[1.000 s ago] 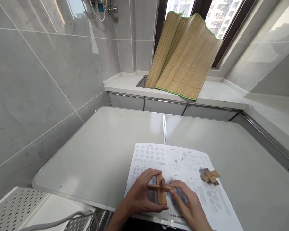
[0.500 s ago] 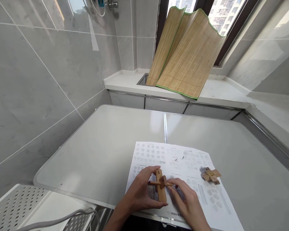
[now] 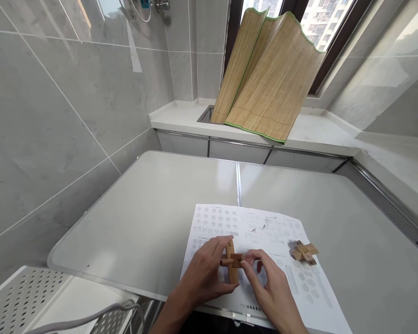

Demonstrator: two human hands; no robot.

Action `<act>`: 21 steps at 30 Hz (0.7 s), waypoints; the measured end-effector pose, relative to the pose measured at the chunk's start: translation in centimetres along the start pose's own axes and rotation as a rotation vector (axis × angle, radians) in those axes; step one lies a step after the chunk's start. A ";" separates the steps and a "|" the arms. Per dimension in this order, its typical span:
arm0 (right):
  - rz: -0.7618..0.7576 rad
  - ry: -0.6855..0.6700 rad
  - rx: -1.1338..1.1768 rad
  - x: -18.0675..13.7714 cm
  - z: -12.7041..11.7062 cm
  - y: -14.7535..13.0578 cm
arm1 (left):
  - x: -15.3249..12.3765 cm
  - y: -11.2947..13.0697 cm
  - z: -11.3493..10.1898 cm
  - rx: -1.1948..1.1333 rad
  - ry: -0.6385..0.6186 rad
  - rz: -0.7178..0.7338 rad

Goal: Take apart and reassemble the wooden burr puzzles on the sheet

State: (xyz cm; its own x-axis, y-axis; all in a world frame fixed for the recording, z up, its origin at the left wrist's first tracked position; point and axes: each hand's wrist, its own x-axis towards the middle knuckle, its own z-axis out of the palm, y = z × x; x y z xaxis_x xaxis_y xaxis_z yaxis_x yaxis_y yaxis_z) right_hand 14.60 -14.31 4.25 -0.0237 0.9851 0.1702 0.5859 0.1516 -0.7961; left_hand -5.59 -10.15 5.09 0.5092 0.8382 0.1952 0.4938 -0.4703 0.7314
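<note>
Left hand (image 3: 204, 271) is clamped on the upright bar of a wooden puzzle (image 3: 232, 260), thumb near, fingers far. Right hand (image 3: 270, 287) pinches the short cross-peg at the puzzle's right side. Judgement: fitting the cross pieces is the step in hand; the next move calls for holding the upright steady while aligning the peg squarely. The puzzle is tan wood, cross-shaped, held just above the instruction sheet (image 3: 264, 227) at the near table (image 3: 142, 218) edge. A second assembled puzzle (image 3: 303, 252) lies right.

Both hands, left hand (image 3: 204, 273) & right hand (image 3: 271, 290), grip wooden cross puzzle (image 3: 232, 260) over instruction sheet (image 3: 282, 232); 2nd puzzle (image 3: 303, 252) nearby.
</note>
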 end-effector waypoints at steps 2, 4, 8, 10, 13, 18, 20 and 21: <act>-0.002 -0.030 -0.042 0.0 0.2 -0.3 | 0.1 0.2 0.1 0.049 0.002 0.033; 0.001 -0.038 -0.067 -0.1 0.4 -0.4 | 0.1 0.4 0.1 0.070 -0.003 0.055; 0.055 -0.033 -0.021 -0.3 0.6 -0.6 | 0.2 0.6 -0.3 0.042 -0.002 0.049; 0.097 -0.033 0.027 -0.3 0.4 -0.8 | 0.3 0.7 -0.5 0.029 -0.009 0.055; 0.147 -0.008 0.066 -0.4 -0.1 -1.1 | 0.5 1.0 -0.8 0.031 -0.012 0.071; 0.176 0.015 0.123 -0.4 -0.4 -1.0 | 0.6 1.0 -0.8 0.042 -0.016 0.056; 0.185 0.008 0.145 -0.4 -0.3 -0.8 | 0.6 0.8 -0.9 0.023 -0.037 0.047; 0.192 0.006 0.152 -0.4 -0.3 -0.8 | 0.6 0.8 -0.9 0.010 -0.048 0.041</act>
State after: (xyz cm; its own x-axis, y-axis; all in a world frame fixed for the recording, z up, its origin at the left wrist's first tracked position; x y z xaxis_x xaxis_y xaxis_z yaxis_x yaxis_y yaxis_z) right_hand 14.43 -14.82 4.99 0.0811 0.9967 0.0099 0.4502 -0.0278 -0.8925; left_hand -5.54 -9.77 6.37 0.5623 0.8042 0.1926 0.4787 -0.5065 0.7171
